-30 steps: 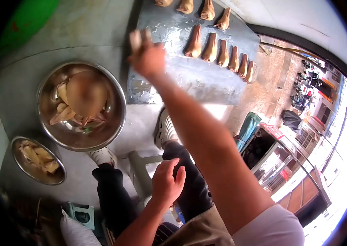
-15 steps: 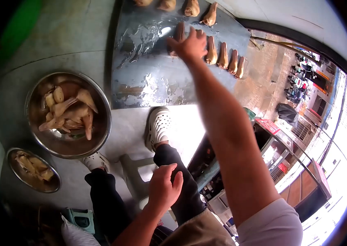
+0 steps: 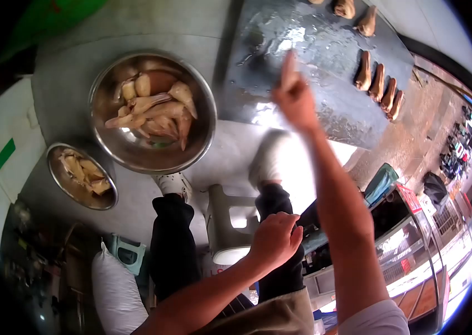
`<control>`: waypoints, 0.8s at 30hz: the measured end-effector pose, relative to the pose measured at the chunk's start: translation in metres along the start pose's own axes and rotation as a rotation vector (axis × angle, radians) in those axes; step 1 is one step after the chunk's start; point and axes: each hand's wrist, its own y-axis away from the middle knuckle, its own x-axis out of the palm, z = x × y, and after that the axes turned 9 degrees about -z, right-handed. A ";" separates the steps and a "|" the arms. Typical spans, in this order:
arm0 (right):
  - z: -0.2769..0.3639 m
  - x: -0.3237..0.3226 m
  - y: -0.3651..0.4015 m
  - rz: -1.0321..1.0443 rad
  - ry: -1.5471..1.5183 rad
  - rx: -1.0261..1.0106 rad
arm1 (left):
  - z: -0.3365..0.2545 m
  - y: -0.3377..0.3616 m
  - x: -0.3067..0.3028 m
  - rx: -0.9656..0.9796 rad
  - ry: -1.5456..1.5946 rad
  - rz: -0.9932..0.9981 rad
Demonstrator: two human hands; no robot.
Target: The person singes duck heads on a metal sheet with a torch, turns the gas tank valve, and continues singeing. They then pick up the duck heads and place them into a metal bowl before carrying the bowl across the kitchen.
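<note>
My right hand [image 3: 297, 103] is raised above the near part of the wet metal table [image 3: 314, 56], blurred by motion. Its fingers close on a long pinkish piece, apparently a poultry leg [image 3: 288, 70]. Further right on the tabletop lies a row of poultry legs [image 3: 377, 81], with more pieces [image 3: 366, 22] at the far edge. My left hand [image 3: 275, 237] hangs over my thigh, empty, with thumb and fingers apart. Raw poultry pieces [image 3: 160, 114] fill part of a large steel bowl [image 3: 209, 125] to the left.
A smaller steel bowl [image 3: 114, 200] with pale cut pieces stands on the floor beside the large one. A plastic stool [image 3: 219, 218] is between my legs. At lower left are a white sack [image 3: 116, 293] and a teal plastic item [image 3: 130, 254]. A glass-sided stall [image 3: 414, 240] stands at right.
My right hand has drawn back from the legs toward me, with the pinkish piece in it. The view has shifted left, so bowls and table appear further right. My left hand stays empty.
</note>
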 end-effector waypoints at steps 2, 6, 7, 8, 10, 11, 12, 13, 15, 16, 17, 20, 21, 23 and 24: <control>0.039 0.046 0.047 0.138 0.004 -0.072 | 0.008 0.004 0.008 0.016 -0.005 0.039; 0.064 0.121 0.085 0.019 -0.170 -0.397 | 0.027 0.001 0.033 0.091 0.160 -0.017; 0.066 0.120 0.083 0.033 -0.159 -0.445 | 0.025 -0.003 0.027 0.111 0.085 -0.022; 0.065 0.099 0.070 0.011 -0.154 -0.388 | 0.024 -0.006 0.021 0.132 0.010 -0.027; 0.053 0.044 0.026 -0.010 -0.156 -0.282 | 0.021 -0.003 0.019 0.154 -0.070 -0.059; 0.032 0.019 0.004 -0.281 -0.128 -0.298 | 0.017 -0.004 0.021 0.097 -0.035 -0.043; 0.000 -0.012 -0.028 -0.528 -0.005 -0.371 | 0.013 -0.004 0.022 0.085 -0.015 -0.029; -0.020 -0.056 -0.054 -0.674 0.184 -0.385 | 0.010 -0.004 0.021 0.069 0.000 -0.020; -0.056 -0.135 -0.094 -0.751 0.661 -0.187 | 0.001 -0.006 0.020 0.059 0.004 -0.017; -0.079 -0.168 -0.108 -0.694 0.811 -0.160 | -0.001 -0.006 0.019 0.051 -0.003 -0.015; -0.072 -0.185 -0.111 -0.582 0.878 0.205 | -0.003 -0.007 0.018 0.057 -0.001 -0.009; -0.115 -0.208 -0.132 -0.161 0.960 0.300 | 0.000 -0.004 0.021 0.064 -0.018 -0.003; -0.114 -0.202 -0.129 -0.189 0.952 0.259 | 0.002 -0.004 0.024 0.060 -0.026 0.000; -0.113 -0.188 -0.110 -0.340 0.836 0.192 | 0.001 -0.008 0.029 0.080 -0.040 0.000; -0.113 -0.176 -0.095 -0.391 0.797 0.234 | 0.000 -0.008 0.030 0.097 -0.048 0.005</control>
